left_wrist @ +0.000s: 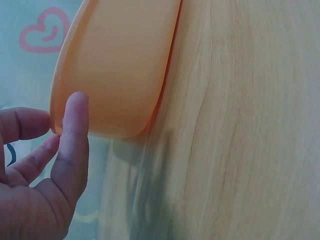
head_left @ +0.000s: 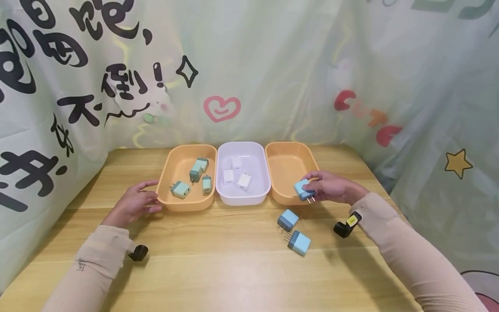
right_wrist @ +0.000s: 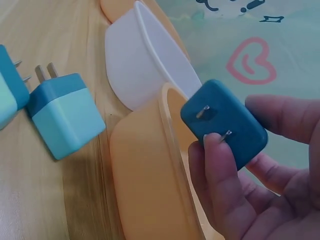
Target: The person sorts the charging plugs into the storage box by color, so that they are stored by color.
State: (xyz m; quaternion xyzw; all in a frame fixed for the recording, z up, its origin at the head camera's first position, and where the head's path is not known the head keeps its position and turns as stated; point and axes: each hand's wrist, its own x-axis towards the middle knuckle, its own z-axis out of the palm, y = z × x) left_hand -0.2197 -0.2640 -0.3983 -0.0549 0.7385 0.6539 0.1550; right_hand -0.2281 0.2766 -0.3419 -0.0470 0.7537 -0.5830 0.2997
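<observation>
My right hand [head_left: 329, 187] holds a blue two-tone plug charger [head_left: 304, 190] over the front of the right orange tray [head_left: 288, 151]. In the right wrist view, thumb and fingers pinch this charger [right_wrist: 225, 122], its two metal prongs showing. Two similar blue chargers, one nearer the tray [head_left: 288, 220] and one in front of it [head_left: 299, 242], lie on the table. At the left orange tray [head_left: 167, 201], my left hand [head_left: 134, 203] has its fingers extended against the outer side; in the left wrist view its fingertips touch the tray's edge [left_wrist: 115, 75]. That tray holds several green chargers [head_left: 180, 190].
Between the orange trays stands a white tray [head_left: 243, 200] with white chargers [head_left: 244, 182] in it. All three trays line up along the back of the wooden table [head_left: 234, 260]. Behind them hangs a printed cloth [head_left: 265, 78].
</observation>
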